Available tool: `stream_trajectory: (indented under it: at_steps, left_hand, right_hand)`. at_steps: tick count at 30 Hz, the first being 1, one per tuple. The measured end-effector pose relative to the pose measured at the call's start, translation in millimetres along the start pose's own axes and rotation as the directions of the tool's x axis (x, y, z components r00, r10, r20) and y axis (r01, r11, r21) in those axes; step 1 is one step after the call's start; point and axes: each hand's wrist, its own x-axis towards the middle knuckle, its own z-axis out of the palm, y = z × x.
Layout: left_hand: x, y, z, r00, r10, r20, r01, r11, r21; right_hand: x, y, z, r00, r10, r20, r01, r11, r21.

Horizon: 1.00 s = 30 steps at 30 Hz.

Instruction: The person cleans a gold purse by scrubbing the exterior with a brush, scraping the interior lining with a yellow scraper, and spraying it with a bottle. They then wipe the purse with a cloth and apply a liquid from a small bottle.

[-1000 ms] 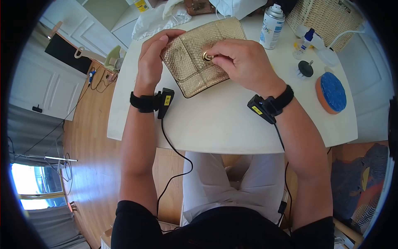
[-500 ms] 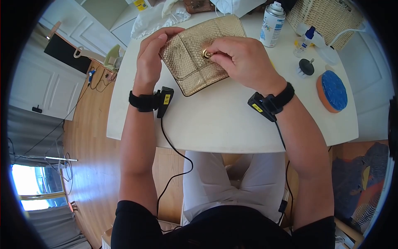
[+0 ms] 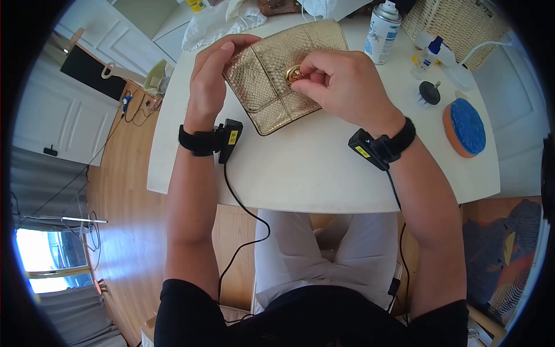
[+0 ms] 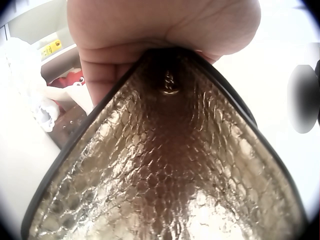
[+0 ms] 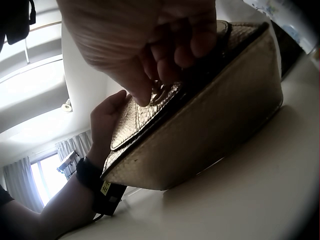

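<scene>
A gold bag with a scaly texture and dark edging (image 3: 263,104) is held tilted above the white table (image 3: 324,185). My left hand (image 3: 209,81) grips its left end, thumb along the edge; in the left wrist view the palm (image 4: 160,25) lies behind the bag's folded side (image 4: 170,165). On the bag's front is a round gold clasp (image 3: 293,74), and my right hand (image 3: 352,87) pinches it between thumb and curled fingers. From the right wrist view, the fingers (image 5: 185,50) are at the clasp near the flap's edge, partly hiding it.
Behind on the right stand a spray can (image 3: 382,34), a small clear bottle (image 3: 426,58) and a woven basket (image 3: 457,29). A black-topped knob (image 3: 429,92) and a blue-and-orange round pad (image 3: 465,127) lie at the right. White cloth (image 3: 222,26) is at the back left.
My right hand has shifted slightly right, with its fingers more curled at the clasp, and more of the clasp shows. My left hand keeps its grip on the bag.
</scene>
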Motion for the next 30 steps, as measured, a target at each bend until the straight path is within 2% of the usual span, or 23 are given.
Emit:
stream_trajectory:
  at_steps: [4, 6, 16, 19, 22, 24, 30]
  left_hand:
    - [0.4, -1.6, 0.2, 1.0, 0.021, -0.003, -0.021, 1.0, 0.009]
    - [0.4, -2.6, -0.2, 1.0, 0.014, -0.016, -0.014, 1.0, 0.01]
    - [0.5, -2.7, -0.3, 1.0, 0.021, -0.014, -0.021, 1.0, 0.014]
    - [0.3, -4.0, -1.9, 1.0, 0.015, -0.008, -0.014, 1.0, 0.015]
    - [0.8, -4.7, -1.8, 1.0, 0.017, -0.01, -0.017, 1.0, 0.016]
    - [0.5, -3.4, -1.1, 1.0, 0.018, -0.01, -0.018, 1.0, 0.006]
    - [0.9, -3.6, -1.2, 1.0, 0.019, -0.002, -0.019, 1.0, 0.001]
  right_hand:
    - [0.1, 2.7, 5.1, 0.999, -0.021, -0.048, 0.022, 1.0, 0.017]
    - [0.9, 3.1, 4.2, 0.995, -0.095, -0.044, 0.093, 0.995, -0.046]
    - [1.7, 3.8, 4.2, 0.988, -0.146, -0.047, 0.143, 0.988, -0.059]
    - [1.5, 8.3, 9.7, 0.969, -0.222, -0.108, 0.22, 0.975, -0.033]
    - [0.8, 6.5, 8.5, 0.973, -0.172, -0.154, 0.174, 0.985, 0.003]
    - [0.5, -4.9, -1.5, 0.998, 0.069, -0.013, -0.068, 0.997, 0.029]
    - [-0.4, -2.8, -0.6, 0.999, 0.044, -0.031, -0.047, 0.996, -0.079]
